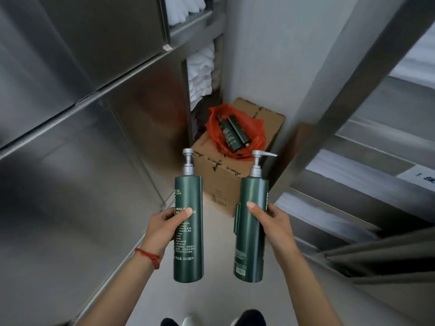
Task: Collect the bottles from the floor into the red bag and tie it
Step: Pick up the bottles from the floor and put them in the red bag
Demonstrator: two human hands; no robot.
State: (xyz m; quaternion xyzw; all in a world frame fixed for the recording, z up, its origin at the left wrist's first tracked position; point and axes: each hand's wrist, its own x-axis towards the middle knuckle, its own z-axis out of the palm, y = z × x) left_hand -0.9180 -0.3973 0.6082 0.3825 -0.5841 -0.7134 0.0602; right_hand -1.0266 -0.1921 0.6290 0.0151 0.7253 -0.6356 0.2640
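The left bottle (188,222), dark green with a silver pump, carried pale print facing the camera: "MEGA-" and part of a word beginning "HA" showed above the thumb, smaller lines below included "vitamin B5" and "refreshed", and near the base stood "443" followed by Chinese characters. The right bottle (250,229) was turned so that only a barcode panel near its base and vertical lettering along its right edge showed, too blurred to read.

The left hand (164,225) had its grip closed around the middle of the left bottle, thumb lying across the label. A red string bracelet (148,256) circled that wrist. The right hand (270,222) gripped the right bottle at mid-height, thumb pressed on the front and fingers wrapped behind. Both bottles stood upright, well apart from each other, above the pale floor (211,300).

Farther ahead, the red bag (235,130) lay open on a cardboard box (219,177) in the corner, with two more green bottles (233,132) lying side by side inside it. A white label (421,178) on the right shelf was cut off by the frame edge.
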